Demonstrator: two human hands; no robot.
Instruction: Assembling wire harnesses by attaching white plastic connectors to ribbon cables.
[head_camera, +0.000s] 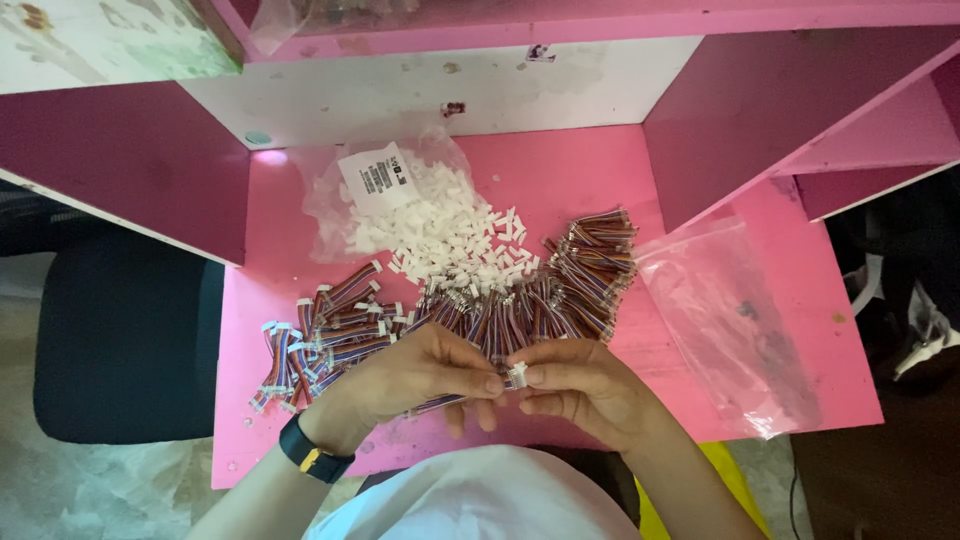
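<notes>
While both hands meet near the 6 o'clock edge of the pink desk (560, 170), each pinches part of one small assembly. The left hand (420, 375) is closed on a short multicoloured wire lead (435, 404), which trails out toward 7 o'clock beneath its fingers. The right hand (580, 385) is closed, thumb and forefinger gripping a small white connector housing (516, 374); this sits between the two sets of fingertips, at the end of the lead. A dark wristband (312, 455) with a yellow clasp circles the left wrist.

Just above the hands, toward 12 o'clock, lies a broad fan of loose wire leads (560, 290) without housings. At 10 o'clock from the hands rests a smaller heap of finished leads (325, 335) carrying white ends. Farther toward 12 o'clock, a mound of loose white housings (445, 235) spills from an opened clear bag (330, 195) bearing a white label. At 3 o'clock from the hands a flat, clear plastic bag (730, 330) lies on the desk. A dark chair (125, 345) stands at 9 o'clock, beside the desk.
</notes>
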